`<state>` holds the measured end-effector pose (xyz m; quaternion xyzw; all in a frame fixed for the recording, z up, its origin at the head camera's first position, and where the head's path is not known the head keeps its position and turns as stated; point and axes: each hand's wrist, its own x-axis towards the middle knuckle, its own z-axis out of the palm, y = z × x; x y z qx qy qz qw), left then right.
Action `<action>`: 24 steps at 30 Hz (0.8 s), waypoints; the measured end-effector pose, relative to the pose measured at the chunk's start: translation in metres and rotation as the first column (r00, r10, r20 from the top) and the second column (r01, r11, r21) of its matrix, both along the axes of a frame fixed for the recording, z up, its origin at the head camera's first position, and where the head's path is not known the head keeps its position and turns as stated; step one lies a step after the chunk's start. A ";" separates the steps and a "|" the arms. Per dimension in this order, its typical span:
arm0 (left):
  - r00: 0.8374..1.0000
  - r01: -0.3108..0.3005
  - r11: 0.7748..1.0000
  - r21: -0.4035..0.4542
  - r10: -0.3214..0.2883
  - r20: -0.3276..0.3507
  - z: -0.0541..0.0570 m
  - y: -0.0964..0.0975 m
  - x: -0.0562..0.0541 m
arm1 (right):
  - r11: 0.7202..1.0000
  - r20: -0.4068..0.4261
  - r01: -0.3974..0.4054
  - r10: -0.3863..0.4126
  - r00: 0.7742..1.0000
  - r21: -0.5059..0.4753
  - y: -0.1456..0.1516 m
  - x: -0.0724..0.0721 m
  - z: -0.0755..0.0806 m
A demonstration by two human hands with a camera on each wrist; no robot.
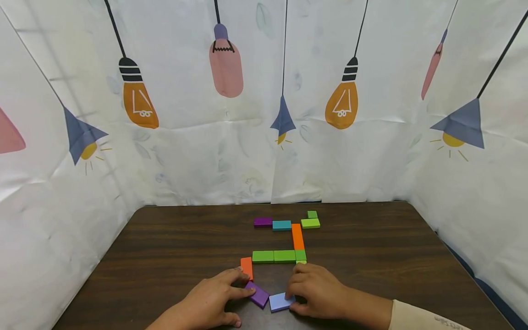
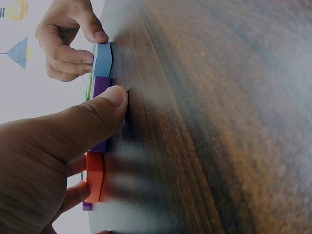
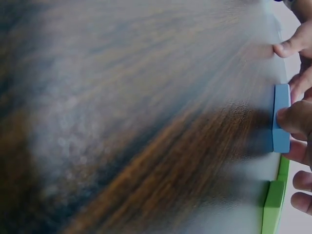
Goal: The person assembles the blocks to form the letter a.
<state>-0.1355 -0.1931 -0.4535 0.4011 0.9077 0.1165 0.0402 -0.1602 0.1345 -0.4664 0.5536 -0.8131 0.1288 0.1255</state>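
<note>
A purple block (image 1: pixel 260 298) lies slanted on the table. My left hand (image 1: pixel 206 298) rests a finger on its upper left end, while other fingertips touch the orange-red block (image 1: pixel 246 265) just behind it. The left thumb is spread away in the head view. Right beside the purple block is a light blue block (image 1: pixel 278 303), tilted a little. My right hand (image 1: pixel 319 293) pinches its right end between thumb and fingers, and in the right wrist view the thumb lies against the near side of the light blue block (image 3: pixel 281 141).
A row of green blocks (image 1: pixel 274 256) runs behind the hands. From its right end an orange block (image 1: pixel 297 236) leads back to a teal block (image 1: pixel 282 225), another purple block (image 1: pixel 263 222) and lime blocks (image 1: pixel 310 223). Lamp-printed cloth (image 1: pixel 247 160) surrounds the brown table (image 1: pixel 185 243).
</note>
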 end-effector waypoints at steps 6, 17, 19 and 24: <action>1.000 0.001 1.000 -0.001 -0.001 -0.004 0.000 0.000 0.000 | 1.000 0.003 0.000 0.000 1.000 0.009 -0.001 0.000 -0.002; 1.000 0.002 1.000 0.007 -0.002 -0.008 -0.001 0.000 0.000 | 0.999 -0.009 0.007 -0.007 1.000 0.032 0.000 -0.001 -0.003; 1.000 0.003 1.000 0.011 -0.003 -0.012 -0.001 0.000 0.000 | 0.999 -0.017 0.009 -0.008 1.000 0.033 0.000 -0.001 -0.002; 1.000 0.003 1.000 0.014 -0.003 -0.014 -0.001 -0.001 0.000 | 0.999 -0.029 0.020 -0.019 0.999 0.044 0.001 -0.002 -0.001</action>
